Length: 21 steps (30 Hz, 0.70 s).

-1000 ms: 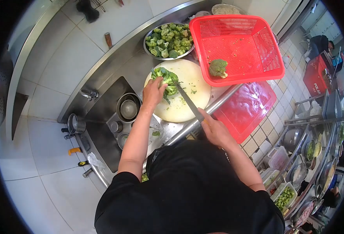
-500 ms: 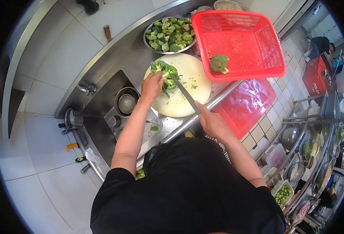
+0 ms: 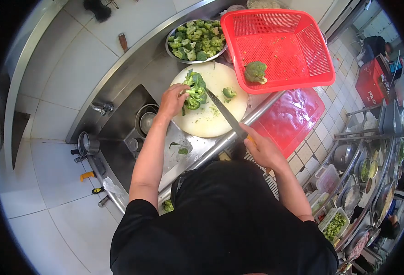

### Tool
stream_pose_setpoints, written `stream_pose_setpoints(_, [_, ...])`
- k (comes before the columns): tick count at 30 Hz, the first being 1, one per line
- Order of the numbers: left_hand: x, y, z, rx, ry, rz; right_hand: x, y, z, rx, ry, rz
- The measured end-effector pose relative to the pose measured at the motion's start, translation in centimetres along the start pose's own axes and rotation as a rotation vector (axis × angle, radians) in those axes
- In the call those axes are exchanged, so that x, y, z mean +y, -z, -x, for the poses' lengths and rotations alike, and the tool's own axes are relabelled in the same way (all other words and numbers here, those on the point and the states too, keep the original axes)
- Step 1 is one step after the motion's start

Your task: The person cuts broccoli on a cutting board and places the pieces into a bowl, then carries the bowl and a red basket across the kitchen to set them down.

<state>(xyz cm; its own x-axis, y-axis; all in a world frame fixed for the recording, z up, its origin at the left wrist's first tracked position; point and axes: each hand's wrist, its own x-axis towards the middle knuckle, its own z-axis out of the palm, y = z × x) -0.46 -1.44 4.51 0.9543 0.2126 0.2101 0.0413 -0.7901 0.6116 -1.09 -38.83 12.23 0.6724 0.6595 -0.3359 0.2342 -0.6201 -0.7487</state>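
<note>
My left hand (image 3: pixel 172 101) grips a head of broccoli (image 3: pixel 195 91) on the left part of a round, pale cutting board (image 3: pixel 197 126). In my right hand (image 3: pixel 262 147) is a long knife (image 3: pixel 229 118), held by its handle near the sink's front edge. The blade slants up and left over the board, its tip close to the broccoli's right side. A cut floret (image 3: pixel 229 93) and small green crumbs lie on the board, right of the broccoli head.
Behind the board stands a metal bowl (image 3: pixel 169 47) of broccoli florets. A red basket (image 3: pixel 279 87) holds one broccoli head (image 3: pixel 256 72). To the left is a steel sink (image 3: pixel 124 123) with pots. Shelves of food pans stand at right; a person (image 3: pixel 375 46) is farther back.
A floret now lies separate on the board's right side. The knife and my right hand have shifted right and toward me. The broccoli head is turned more upright in my left hand.
</note>
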Motion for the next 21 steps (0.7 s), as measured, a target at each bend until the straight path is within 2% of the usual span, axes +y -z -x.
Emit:
stream_pose_setpoints(2, [0.7, 0.8, -0.1, -0.113, 0.104, 0.116, 0.2, -0.3, -0.1, -0.016, 0.022, 0.036])
stream_pose_setpoints(5, [1.6, 0.6, -0.2, -0.152, 0.097, 0.083, -0.5, -1.3, -0.9, -0.028, 0.009, 0.089])
stream_pose_setpoints(15, [2.1, -0.9, 0.8, -0.089, 0.071, 0.028, -1.0, -2.8, -1.5, 0.050, 0.026, 0.156])
stream_pose_setpoints(21, [2.3, -1.8, 1.5, -0.061, 0.062, 0.060, -2.8, -1.6, -2.3, -0.050, -0.098, 0.119])
